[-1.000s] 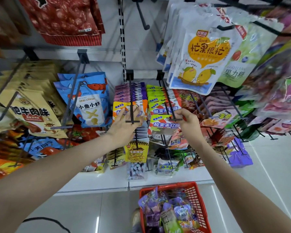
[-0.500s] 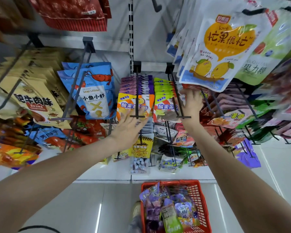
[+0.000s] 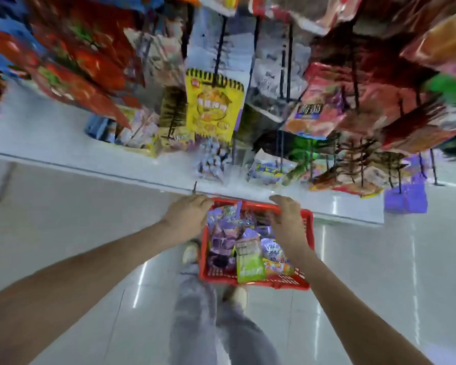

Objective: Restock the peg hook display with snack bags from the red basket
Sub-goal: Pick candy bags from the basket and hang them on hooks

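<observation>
Wide white floor (image 3: pixel 63 246) fills the view on both sides of the hands, glossy and streaked with light. Beyond the fingertips and above them hangs the display (image 3: pixel 281 75), badly blurred, its dark pegs crowded with red, orange and purple packs. A white ledge (image 3: pixel 50 143) runs under it, just past the fingertips. Grey trousers (image 3: pixel 195 325) show between the forearms, on the wrist side of the hands.

Both hands are at the basket (image 3: pixel 309 227), which sits on the floor below the ledge with snack bags (image 3: pixel 221 233) heaped inside, mostly purple. The left hand (image 3: pixel 188 214) is at the far left corner, fingers curled over the rim. Blur hides whether they grip it, so I can't call that one. The right hand (image 3: pixel 287 219) is over the far right part, back of the hand up, fingers bent down toward the bags. Holding one or not? Can't tell.

A yellow bag (image 3: pixel 213 106) hangs on the display straight beyond the left fingers. A green bag (image 3: pixel 249 267) lies in the basket between the two wrists, near the close rim.
</observation>
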The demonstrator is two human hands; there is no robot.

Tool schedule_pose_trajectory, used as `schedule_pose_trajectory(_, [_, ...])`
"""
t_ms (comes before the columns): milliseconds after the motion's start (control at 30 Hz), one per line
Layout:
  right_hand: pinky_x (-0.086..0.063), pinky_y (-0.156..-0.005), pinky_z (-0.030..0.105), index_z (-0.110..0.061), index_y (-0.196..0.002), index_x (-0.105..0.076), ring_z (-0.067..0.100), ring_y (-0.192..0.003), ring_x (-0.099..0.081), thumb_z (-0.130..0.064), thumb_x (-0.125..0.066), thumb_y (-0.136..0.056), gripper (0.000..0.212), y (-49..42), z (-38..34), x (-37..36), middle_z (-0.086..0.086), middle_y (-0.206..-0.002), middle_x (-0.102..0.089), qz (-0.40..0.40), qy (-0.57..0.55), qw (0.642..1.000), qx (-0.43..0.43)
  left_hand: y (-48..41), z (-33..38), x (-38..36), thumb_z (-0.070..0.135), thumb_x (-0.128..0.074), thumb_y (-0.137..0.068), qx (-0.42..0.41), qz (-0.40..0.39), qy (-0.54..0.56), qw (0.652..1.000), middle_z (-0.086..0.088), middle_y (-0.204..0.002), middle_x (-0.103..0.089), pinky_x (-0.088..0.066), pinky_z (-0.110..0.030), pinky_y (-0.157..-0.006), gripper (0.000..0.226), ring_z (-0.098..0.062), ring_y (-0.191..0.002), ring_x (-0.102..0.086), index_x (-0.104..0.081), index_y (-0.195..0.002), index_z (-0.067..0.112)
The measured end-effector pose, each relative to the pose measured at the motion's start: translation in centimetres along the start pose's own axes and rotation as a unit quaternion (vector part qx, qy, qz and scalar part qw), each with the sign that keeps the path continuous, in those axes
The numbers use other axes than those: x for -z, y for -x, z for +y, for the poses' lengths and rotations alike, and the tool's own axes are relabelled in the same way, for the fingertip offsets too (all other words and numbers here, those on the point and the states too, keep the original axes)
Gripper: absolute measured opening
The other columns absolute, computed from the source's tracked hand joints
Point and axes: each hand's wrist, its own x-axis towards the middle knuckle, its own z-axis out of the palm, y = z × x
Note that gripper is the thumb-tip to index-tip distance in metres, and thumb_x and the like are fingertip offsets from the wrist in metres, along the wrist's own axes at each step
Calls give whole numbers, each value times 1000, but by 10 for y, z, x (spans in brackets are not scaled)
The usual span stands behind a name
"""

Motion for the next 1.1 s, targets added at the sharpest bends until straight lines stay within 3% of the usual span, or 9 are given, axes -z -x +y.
schedule_pose_trajectory(167, [-36, -98, 41, -4, -135, -44, 39, -120, -44, -18, -55, -92, 47, 48, 125, -126, 18, -131, -48, -125, 38, 983, -131, -20, -10, -156, 4, -78, -64, -61, -10, 3, 998, -15, -94, -69, -53, -30, -68, 42, -30, -82, -67, -69, -105, 2])
schedule_pose_trajectory(367, [-39, -95, 44, -18, -151, -2, 36, -122, -44, -24, -66, -82, 95, 73, 229, -250, 15, -144, -32, -220, 136, 926, -276, -53, -28, -320, 2, -53, -85, -85, -68, 2, 994, -9, -132, -51, -38, -35, -103, 49, -28, -121, -47, -50, -133, 9])
schedule_pose_trajectory(467, [-41, -73, 36, -10, -140, -17, 30, -91, -54, 9, -55, -81, 73, 75, 246, -275, 21, -124, -47, -121, -130, 935, -307, -59, -20, -359, 14, -72, -77, -133, -35, 37, 990, -15, -125, -59, -46, -39, -97, 52, -33, -112, -58, -58, -126, 5])
schedule_pose_trajectory(600, [-46, -50, 25, -22, -121, -45, 17, -67, -58, 17, -50, -81, 56, 67, 225, -254, 3, -98, -57, -35, -510, 774, -374, -58, 1, -365, 52, -64, -83, -180, -48, 56, 981, -12, -152, -34, -22, -40, -115, 80, -27, -138, -35, -36, -146, 12])
schedule_pose_trajectory(667, [-47, -47, 22, -16, -107, -60, 15, -58, -59, 11, -50, -82, 38, 62, 209, -229, 6, -90, -63, -60, -584, 724, -361, -58, 15, -346, 38, -64, -88, -181, -7, 96, 979, -12, -146, -43, -23, -39, -114, 62, -27, -135, -41, -44, -142, 13])
schedule_pose_trajectory(733, [-46, -52, 24, -13, -100, -65, 19, -62, -57, 1, -52, -85, 24, 59, 192, -201, 10, -86, -64, -81, -617, 705, -341, -59, 28, -312, 15, -66, -88, -116, 63, 216, 967, -12, -121, -66, -47, -42, -96, 38, -29, -109, -63, -61, -125, 11])
schedule_pose_trajectory(833, [-46, -63, 29, -12, -103, -64, 18, -69, -58, -36, -55, -86, 31, 54, 167, -166, 6, -75, -61, -116, -606, 722, -314, -58, 38, -257, 19, -54, -96, -8, 77, 297, 952, -12, -94, -73, -52, -40, -68, 26, -30, -81, -68, -65, -118, 9])
schedule_pose_trajectory(900, [-46, -66, 29, -11, -102, -63, 17, -73, -58, -50, -49, -82, 46, 53, 156, -152, 5, -79, -62, -119, -575, 755, -294, -58, 39, -234, 24, -52, -98, 26, 36, 305, 951, -14, -95, -72, -49, -40, -72, 30, -32, -83, -67, -63, -122, 11])
schedule_pose_trajectory(1100, [-39, -55, 25, 1, -83, -54, 11, -55, -48, -15, -58, -92, 18, 57, 159, -170, 5, -64, -52, -83, -411, 876, -239, -64, 23, -243, 33, -59, -93, 47, -77, 334, 938, -11, -95, -69, -38, -29, -69, 34, -26, -91, -64, -65, -111, 6])
